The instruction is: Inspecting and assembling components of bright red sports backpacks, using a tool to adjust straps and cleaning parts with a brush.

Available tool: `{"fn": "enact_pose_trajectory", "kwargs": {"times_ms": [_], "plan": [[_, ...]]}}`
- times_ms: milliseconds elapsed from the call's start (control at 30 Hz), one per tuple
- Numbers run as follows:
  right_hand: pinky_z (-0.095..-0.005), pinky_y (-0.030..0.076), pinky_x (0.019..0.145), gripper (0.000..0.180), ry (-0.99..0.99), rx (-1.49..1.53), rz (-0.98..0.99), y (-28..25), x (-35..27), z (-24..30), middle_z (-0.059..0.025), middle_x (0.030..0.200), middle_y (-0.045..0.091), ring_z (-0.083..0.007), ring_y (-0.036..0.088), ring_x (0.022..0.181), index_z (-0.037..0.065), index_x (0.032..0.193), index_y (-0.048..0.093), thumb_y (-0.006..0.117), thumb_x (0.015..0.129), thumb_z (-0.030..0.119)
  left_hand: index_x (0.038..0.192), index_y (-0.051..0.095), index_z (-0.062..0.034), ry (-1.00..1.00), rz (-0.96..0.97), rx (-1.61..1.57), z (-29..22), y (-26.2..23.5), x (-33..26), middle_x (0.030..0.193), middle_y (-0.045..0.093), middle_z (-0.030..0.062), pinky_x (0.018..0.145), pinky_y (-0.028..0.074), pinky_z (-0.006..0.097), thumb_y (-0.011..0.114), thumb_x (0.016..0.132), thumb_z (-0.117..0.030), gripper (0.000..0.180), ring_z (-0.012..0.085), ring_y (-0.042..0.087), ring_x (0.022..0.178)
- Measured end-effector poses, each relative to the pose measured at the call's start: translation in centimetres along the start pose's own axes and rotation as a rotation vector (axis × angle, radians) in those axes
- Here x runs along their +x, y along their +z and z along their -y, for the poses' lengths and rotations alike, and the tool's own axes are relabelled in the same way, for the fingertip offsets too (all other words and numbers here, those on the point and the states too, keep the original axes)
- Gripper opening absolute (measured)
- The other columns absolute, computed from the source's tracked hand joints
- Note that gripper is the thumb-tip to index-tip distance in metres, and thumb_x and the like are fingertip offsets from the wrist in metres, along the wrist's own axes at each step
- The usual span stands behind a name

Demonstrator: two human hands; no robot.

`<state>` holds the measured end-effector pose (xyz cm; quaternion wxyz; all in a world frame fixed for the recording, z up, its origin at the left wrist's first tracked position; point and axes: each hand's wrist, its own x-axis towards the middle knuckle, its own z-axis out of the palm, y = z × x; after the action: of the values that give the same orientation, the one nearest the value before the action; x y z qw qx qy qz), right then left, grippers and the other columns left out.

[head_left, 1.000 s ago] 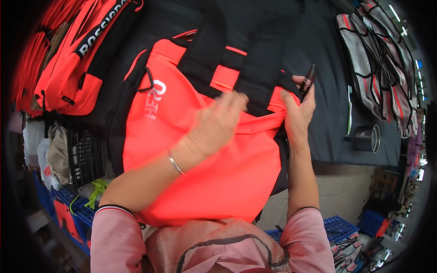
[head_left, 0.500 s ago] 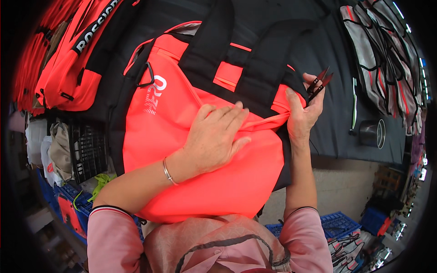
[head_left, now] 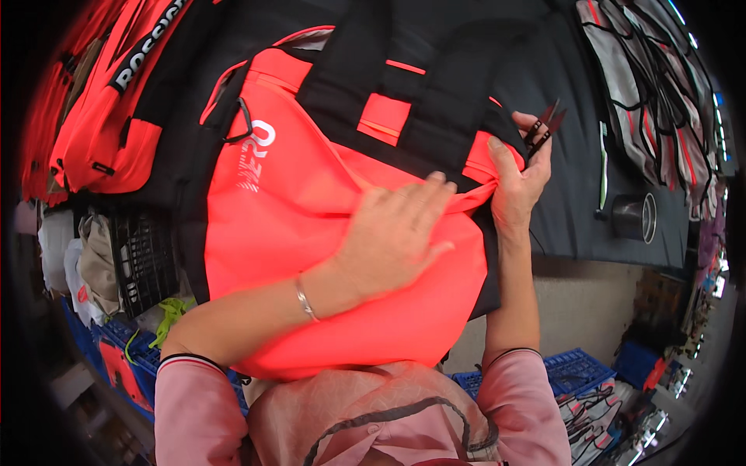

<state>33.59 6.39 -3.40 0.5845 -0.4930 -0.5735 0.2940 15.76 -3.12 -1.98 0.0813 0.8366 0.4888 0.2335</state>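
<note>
A bright coral-red and black backpack (head_left: pixel 287 233) lies across the dark table in front of me, its wide black shoulder straps (head_left: pixel 447 109) stretching away from me. My left hand (head_left: pixel 396 237) rests flat on the red fabric near the middle, fingers extended and slightly blurred. At the bag's right edge, my right hand (head_left: pixel 519 185) pinches the red fabric between thumb and fingers. Small dark thread snips (head_left: pixel 547 128) are tucked in that same hand, blades pointing up past the fingers. A black loop (head_left: pixel 242 128) hangs at the bag's upper left.
More red and black bags (head_left: pixel 116 147) are piled at the left. Grey pieces with black edging (head_left: pixel 653 101) lie at the far right. Near them are a metal cup (head_left: pixel 633 217) and a thin white-green tool (head_left: pixel 604 167). A black crate (head_left: pixel 145 252) stands below left.
My left hand has slid to the right and slightly up across the red fabric. My right hand keeps its hold at the edge. The whole view has shifted slightly.
</note>
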Motion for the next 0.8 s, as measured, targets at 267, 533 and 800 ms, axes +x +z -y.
{"fn": "enact_pose_trajectory", "kwargs": {"times_ms": [267,533,800], "plan": [[-0.0301,0.041,0.095,0.035,-0.046,-0.123,0.064,0.5,0.7,0.5,-0.006,0.106,0.061,-0.0165,0.055,0.1,0.0,0.111,0.058,0.069,0.079,0.001,0.134,0.051,0.0042,0.112,-0.056,-0.012,-0.7,1.9,0.9,0.132,0.057,0.0202,0.084,0.043,0.038,0.07,0.083,-0.029,0.064,0.0271,0.059,0.104],[-0.0305,0.04,0.101,0.036,0.074,-0.08,0.027,-1.7,0.9,-1.1,-0.0086,0.113,0.059,-0.0177,0.054,0.108,-0.002,0.117,0.058,0.064,0.081,-0.001,0.114,0.066,-0.0098,0.247,0.153,0.346,13.1,-8.0,2.3,0.127,0.063,0.0054,0.102,0.039,0.045,0.064,0.088,-0.028,0.032,0.0253,0.059,0.111],[-0.0318,0.038,0.102,0.039,0.043,-0.121,0.015,-0.9,-0.8,0.5,-0.0093,0.114,0.059,-0.0187,0.054,0.109,-0.004,0.119,0.056,0.064,0.081,-0.002,0.098,0.064,-0.0075,0.187,0.075,0.11,16.3,-7.3,-1.6,0.106,0.064,0.0047,0.115,0.028,0.046,0.067,0.087,-0.023,0.019,0.0227,0.059,0.111]]}}
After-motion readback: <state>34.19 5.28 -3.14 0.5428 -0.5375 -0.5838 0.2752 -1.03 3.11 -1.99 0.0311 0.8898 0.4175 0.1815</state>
